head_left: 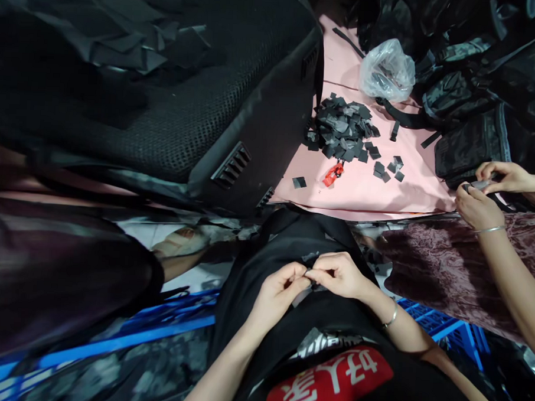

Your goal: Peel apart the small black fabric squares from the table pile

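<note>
Over my lap, my left hand [284,287] and my right hand [337,274] meet fingertip to fingertip. Both are closed in a pinch on a small dark piece of fabric [307,273], partly hidden by the fingers. Beyond my knees, a pile of small black fabric squares [344,127] lies on the pink table cover [365,193]. Red-handled thread snips [333,174] rest just in front of that pile. A single dark square [299,182] lies to their left.
A large black mesh-sided bag [165,113] fills the left. A clear plastic bag [387,70] and dark camouflage backpacks [469,138] stand at the back right. A co-worker's hands [484,201] hold a small piece at right. Blue crates [128,342] flank me below.
</note>
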`<state>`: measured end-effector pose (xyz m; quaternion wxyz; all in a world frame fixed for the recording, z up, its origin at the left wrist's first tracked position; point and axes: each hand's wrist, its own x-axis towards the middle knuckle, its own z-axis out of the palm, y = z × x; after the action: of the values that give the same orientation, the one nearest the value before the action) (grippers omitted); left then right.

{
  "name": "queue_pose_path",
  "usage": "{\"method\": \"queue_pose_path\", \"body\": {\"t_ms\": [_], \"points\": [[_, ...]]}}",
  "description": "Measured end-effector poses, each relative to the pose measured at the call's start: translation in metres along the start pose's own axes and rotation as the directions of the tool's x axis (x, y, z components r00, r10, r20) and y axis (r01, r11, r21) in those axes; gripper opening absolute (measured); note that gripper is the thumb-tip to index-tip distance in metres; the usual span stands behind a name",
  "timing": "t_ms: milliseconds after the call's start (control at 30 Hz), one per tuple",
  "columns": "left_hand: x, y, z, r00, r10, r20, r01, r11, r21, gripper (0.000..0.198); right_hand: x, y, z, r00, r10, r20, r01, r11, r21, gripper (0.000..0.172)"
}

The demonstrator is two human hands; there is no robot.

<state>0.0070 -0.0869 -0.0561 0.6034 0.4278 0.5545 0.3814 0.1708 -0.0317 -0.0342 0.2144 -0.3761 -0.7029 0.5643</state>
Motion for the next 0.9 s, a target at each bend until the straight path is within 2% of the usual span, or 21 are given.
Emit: {"method": "queue_pose_path", "body": {"t_ms": [100,167,267,400,433,500,567,633,800,867,900], "points": [[-0.001,0.004,0.0,0.999,0.024,0.049,-0.025,1.0,0.017,0.031,0.0,-0.002,-0.001,0.995,-0.006,0.104,0.0,0.998,0.066,0.048],[-0.003,0.007,0.002,0.998,0.051,0.028,-0.052,0.998,0.043,0.032,0.0,-0.003,0.002,0.992,0.024,0.125,-0.043,0.988,0.146,0.05],[-0.007,0.014,0.007,0.989,0.094,-0.113,-0.085,0.993,0.086,0.033,0.0,-0.006,0.009,0.996,0.088,0.026,-0.091,0.976,0.199,0.053],[-0.013,0.021,0.014,0.922,0.221,-0.318,-0.161,0.965,0.205,0.026,-0.002,-0.016,0.016,0.986,0.045,-0.158,-0.042,0.999,0.02,0.05],[-0.015,0.022,0.015,0.918,0.209,-0.336,-0.157,0.972,0.176,0.025,-0.003,-0.018,0.018,0.984,0.045,-0.172,-0.041,0.999,0.028,0.05],[-0.018,0.022,0.018,0.945,0.091,-0.315,-0.104,0.994,-0.026,0.029,-0.004,-0.018,0.023,0.984,0.103,-0.149,-0.073,0.979,0.192,0.05],[-0.019,0.023,0.021,0.971,-0.057,-0.232,-0.016,0.953,-0.302,0.032,-0.004,-0.014,0.03,0.98,0.181,-0.087,-0.126,0.891,0.436,0.051],[-0.019,0.024,0.025,0.975,-0.111,-0.194,0.011,0.89,-0.455,0.033,-0.002,-0.01,0.038,0.969,0.234,-0.074,-0.145,0.79,0.595,0.053],[-0.012,0.027,0.031,0.946,-0.037,-0.323,-0.098,0.915,-0.391,0.031,0.005,-0.006,0.047,0.908,0.357,-0.217,-0.114,0.71,0.695,0.051],[-0.01,0.025,0.029,0.941,0.001,-0.339,-0.117,0.939,-0.323,0.031,0.007,-0.007,0.044,0.908,0.342,-0.242,-0.101,0.74,0.665,0.049],[-0.008,0.023,0.027,0.935,0.036,-0.353,-0.132,0.959,-0.252,0.031,0.007,-0.007,0.042,0.912,0.303,-0.275,-0.084,0.797,0.599,0.048]]}}
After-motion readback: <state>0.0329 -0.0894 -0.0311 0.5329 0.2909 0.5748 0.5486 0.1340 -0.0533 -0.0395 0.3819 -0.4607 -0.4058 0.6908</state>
